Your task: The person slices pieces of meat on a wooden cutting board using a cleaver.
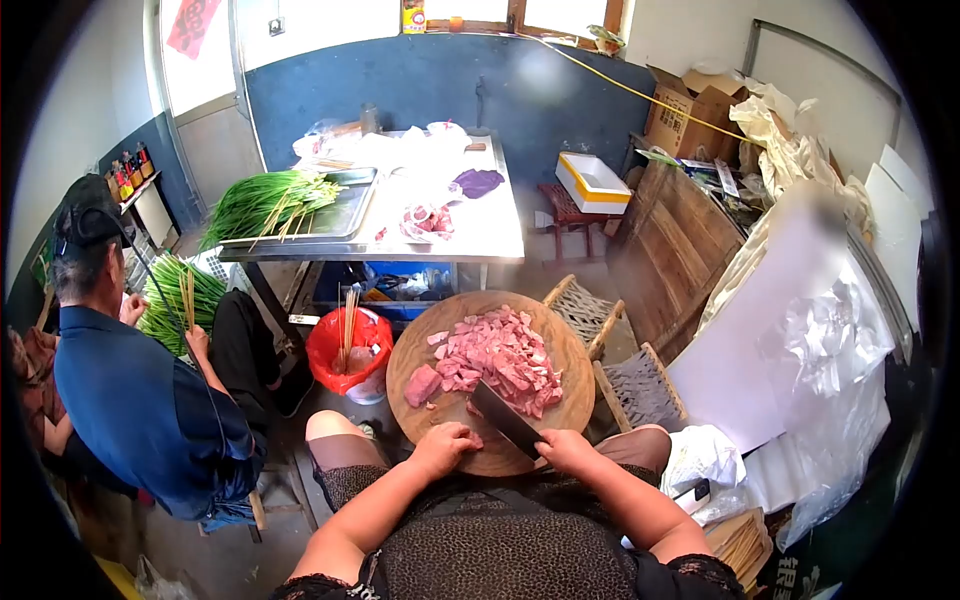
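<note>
A round wooden chopping block (408,345) stands between my knees, with a heap of cut raw meat (505,350) on it. One thicker chunk of meat (422,385) lies at the heap's left. My right hand (565,452) is closed round the handle of a cleaver (505,418). Its dark blade slants up and left across the block, its tip by the near edge of the heap. My left hand (443,450) rests at the block's near left edge, fingers curled in a pinch. A small pinkish bit of meat shows at its fingertips, partly hidden.
A red-bagged bucket (348,350) with wooden skewers stands left of the block. Behind is a metal table (490,215) with a tray of green stalks (280,200). At left a seated person (150,400) handles skewers and greens. Woven stools (640,388) stand at right.
</note>
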### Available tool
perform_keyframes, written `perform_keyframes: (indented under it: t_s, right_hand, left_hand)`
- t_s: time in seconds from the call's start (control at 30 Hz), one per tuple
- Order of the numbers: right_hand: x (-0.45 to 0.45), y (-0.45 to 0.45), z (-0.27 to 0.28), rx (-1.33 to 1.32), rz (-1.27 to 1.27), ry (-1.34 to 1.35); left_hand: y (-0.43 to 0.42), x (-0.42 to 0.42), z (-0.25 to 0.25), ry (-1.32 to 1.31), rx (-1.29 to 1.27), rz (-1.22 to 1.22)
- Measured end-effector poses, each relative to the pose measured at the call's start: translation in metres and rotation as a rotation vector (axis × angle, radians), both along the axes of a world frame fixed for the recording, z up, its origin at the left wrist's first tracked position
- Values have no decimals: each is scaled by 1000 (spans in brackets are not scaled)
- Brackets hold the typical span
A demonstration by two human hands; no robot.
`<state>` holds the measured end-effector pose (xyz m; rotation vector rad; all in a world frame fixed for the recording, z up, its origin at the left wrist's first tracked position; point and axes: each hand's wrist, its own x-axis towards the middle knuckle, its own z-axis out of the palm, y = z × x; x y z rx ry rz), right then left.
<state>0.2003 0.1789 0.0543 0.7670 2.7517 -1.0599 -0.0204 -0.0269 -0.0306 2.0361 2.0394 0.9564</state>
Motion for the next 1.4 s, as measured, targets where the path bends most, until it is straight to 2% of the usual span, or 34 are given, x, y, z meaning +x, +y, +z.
perform_keyframes:
  t_s: [0.1, 0.13, 0.27, 0.4, 0.67, 0.77, 0.87, 1.4]
  right_hand:
    - [0, -2, -1, 44, -9, -24]
    - [0, -2, -2, 45, -9, -22]
    - [-1, -5, 4, 75, 27, -17]
    - [0, -9, 9, 75, 9, -41]
    - [0, -7, 0, 92, 8, -69]
    - [-1, -9, 7, 90, 15, -69]
    - [-2, -9, 4, 87, 28, -89]
    - [-2, -11, 4, 82, 36, -77]
  left_hand:
    - [-1, 21, 35, -17, 51, 65]
    - [-2, 23, 27, 4, -14, 78]
    - [2, 26, 6, 24, -10, 124]
    - [8, 22, 4, 24, -44, 118]
    - [0, 25, 0, 186, -29, 71]
    - [1, 28, 15, 255, -46, 69]
    - [-1, 32, -7, 308, -26, 66]
    - [-8, 34, 7, 249, -121, 38]
